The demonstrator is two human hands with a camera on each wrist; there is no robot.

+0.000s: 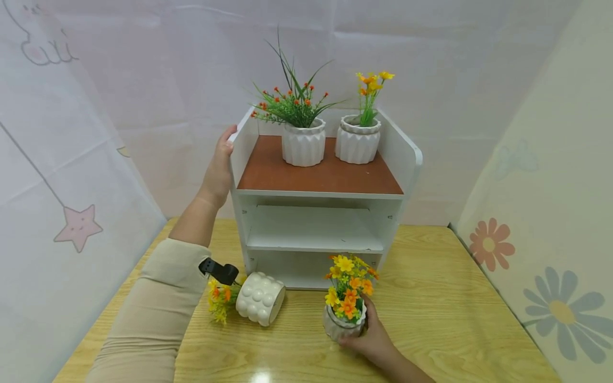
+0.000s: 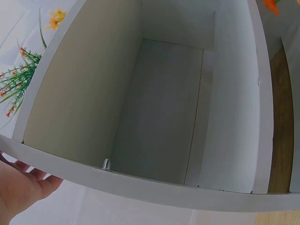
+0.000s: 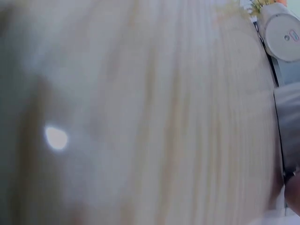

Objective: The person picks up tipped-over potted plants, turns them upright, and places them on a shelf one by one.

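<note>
My left hand [image 1: 220,170] holds the left side panel of a white shelf unit [image 1: 318,194], near its top edge. In the left wrist view its fingers [image 2: 40,180] lie along the outside of that panel. In front of the shelf, my right hand [image 1: 375,340] grips a ribbed white flowerpot [image 1: 339,326] with yellow and orange flowers [image 1: 351,284], fingers and thumb around its right side. The pot is upright, low over the table. Left of it, a cream bubble-textured flowerpot [image 1: 261,299] lies on its side, its flowers [image 1: 220,300] pointing left, partly behind my left forearm.
On the brown top board [image 1: 321,178] stand a white pot with grass and small red flowers [image 1: 304,143] and another with yellow flowers [image 1: 358,141]. Two lower white shelves [image 1: 313,226] are below. A wooden table [image 1: 445,298] carries the unit; printed cloth [image 1: 455,69] hangs around.
</note>
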